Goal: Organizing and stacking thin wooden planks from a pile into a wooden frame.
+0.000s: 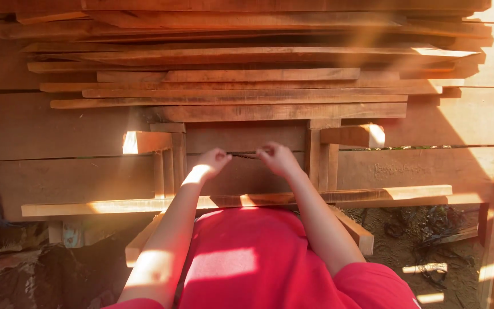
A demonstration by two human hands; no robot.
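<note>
So there's a thin dark strip (246,155), could be a cord or a skinny sliver of wood, too small to tell which. It's stretched out roughly level, pinched at its left end by the left hand (214,159) and at its right end by the right hand (277,158). It sits in front of the wide reddish-brown wooden board (247,171), just above its top edge.
</note>
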